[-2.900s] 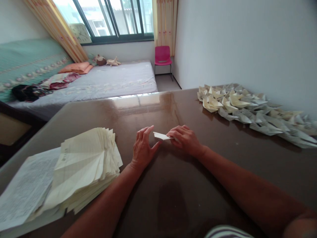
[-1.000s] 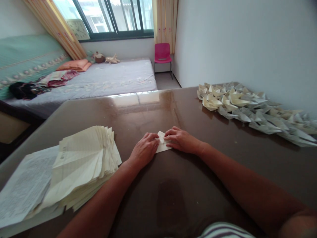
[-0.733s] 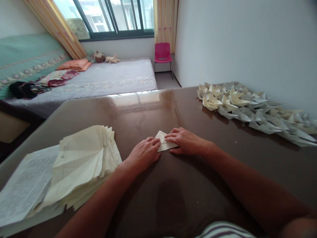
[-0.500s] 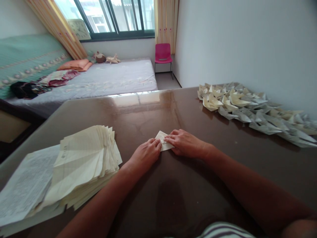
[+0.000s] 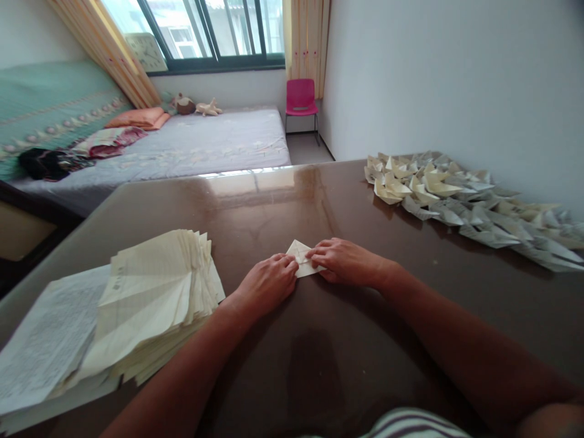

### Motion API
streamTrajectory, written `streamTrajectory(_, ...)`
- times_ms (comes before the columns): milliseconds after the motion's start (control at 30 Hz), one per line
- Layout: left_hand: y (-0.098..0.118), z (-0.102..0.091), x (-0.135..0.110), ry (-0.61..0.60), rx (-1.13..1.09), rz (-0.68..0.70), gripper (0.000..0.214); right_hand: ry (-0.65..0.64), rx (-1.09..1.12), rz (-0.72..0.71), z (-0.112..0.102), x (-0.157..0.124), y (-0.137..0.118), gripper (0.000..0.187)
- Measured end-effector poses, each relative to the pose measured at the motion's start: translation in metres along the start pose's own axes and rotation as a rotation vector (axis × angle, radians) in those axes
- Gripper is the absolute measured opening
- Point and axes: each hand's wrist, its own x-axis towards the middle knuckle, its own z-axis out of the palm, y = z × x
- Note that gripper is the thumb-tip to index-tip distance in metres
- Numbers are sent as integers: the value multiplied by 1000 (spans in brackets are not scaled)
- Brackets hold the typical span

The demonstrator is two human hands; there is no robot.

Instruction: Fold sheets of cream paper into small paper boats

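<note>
Folded cream paper piece (image 5: 300, 258), small and flat on the dark brown glossy table (image 5: 328, 365), at the middle and just ahead of the body. Shows one pointed corner aimed far and hides the remainder under fingers, so long axis only judged: seemingly left to right, from hand to hand. Touched from both sides. Left hand (image 5: 269, 283) at the near-left edge, fingers curled, tips bearing down on the paper. Right hand (image 5: 345, 263) in from the right, fingers laid flatter across the right part. Thumbs out of sight on both, so cannot tell a flat press from a pinch. Neither hand nearer than the other: both in contact, almost meeting over the fold.

Bare tabletop all round the piece, with open room far toward the shiny far edge and near toward the body. Left, well apart, a fanned stack of cream folded sheets (image 5: 155, 298), resting on grey printed pages (image 5: 41, 347) by the near-left table edge. Far right, well apart, a long heap of folded paper boats (image 5: 456, 198) along the white wall (image 5: 456, 79).
</note>
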Motion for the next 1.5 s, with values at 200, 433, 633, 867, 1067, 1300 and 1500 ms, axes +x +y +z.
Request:
streamTrajectory(200, -4, 1, -2, 24, -49, -24, 19, 7, 73, -22, -3, -1, 3, 25)
streamTrajectory(433, -4, 3, 0, -20, 15, -10, 20, 23, 187, -30, -8, -4, 4, 39)
streamTrajectory(633, -4, 1, 2, -51, 15, 34, 13, 70, 177, 6, -2, -3, 5, 34)
streamTrajectory(867, -6, 1, 3, -37, 19, -61, 14, 132, 72, 136, 10, 0, 1, 43)
streamTrajectory(1067, -5, 2, 0, 9, 3, -132, 13, 170, 99, 105, 21, 3, 8, 22)
streamTrajectory(1300, -18, 7, -2, 44, -166, -176, 24, 227, 331, 165, 29, 1, 25, 21)
streamTrajectory(1500, -29, 14, -1, 15, -335, -325, 33, 205, 419, 369, 27, 1, 28, 20)
